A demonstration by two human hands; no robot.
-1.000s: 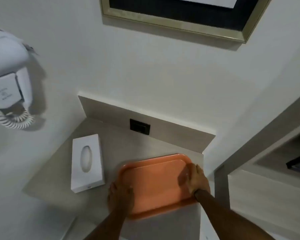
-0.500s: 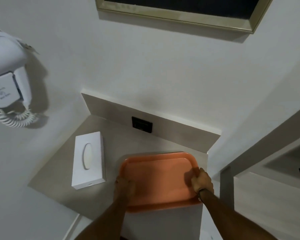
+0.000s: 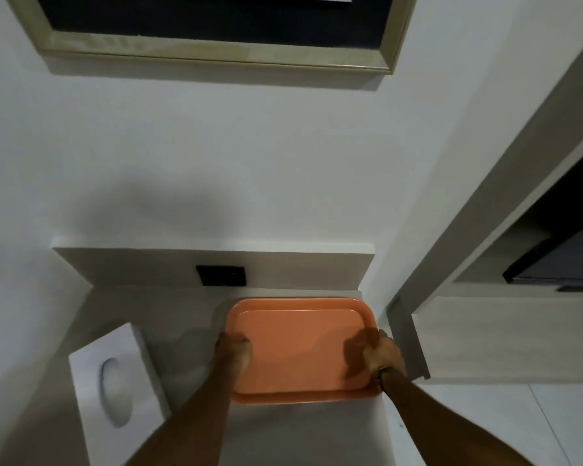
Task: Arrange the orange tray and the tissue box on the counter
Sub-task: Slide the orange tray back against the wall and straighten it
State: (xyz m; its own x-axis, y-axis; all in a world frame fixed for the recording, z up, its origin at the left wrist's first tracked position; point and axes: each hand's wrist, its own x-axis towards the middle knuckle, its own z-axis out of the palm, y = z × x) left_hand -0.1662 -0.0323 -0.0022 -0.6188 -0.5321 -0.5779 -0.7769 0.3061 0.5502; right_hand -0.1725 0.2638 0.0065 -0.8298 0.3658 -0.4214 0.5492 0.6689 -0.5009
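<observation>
An empty orange tray (image 3: pixel 300 344) lies flat on the pale counter (image 3: pixel 169 317), in the back right corner, its far edge close to the backsplash. My left hand (image 3: pixel 234 353) grips the tray's left rim and my right hand (image 3: pixel 382 356) grips its right rim, fingers curled over the edges. A white tissue box (image 3: pixel 115 381) with an oval slot on top lies on the counter to the left of the tray, slightly angled, apart from both hands.
A black socket plate (image 3: pixel 221 275) sits in the backsplash behind the tray. A framed picture (image 3: pixel 216 52) hangs on the wall above. To the right are a wall edge and a wooden niche (image 3: pixel 505 331) with a dark flat object (image 3: pixel 559 264) inside.
The tray has slid back and to the right toward the backsplash and now lies square to it. Both hands stayed on its rims. The view shifted right, so the hair dryer left the frame.
</observation>
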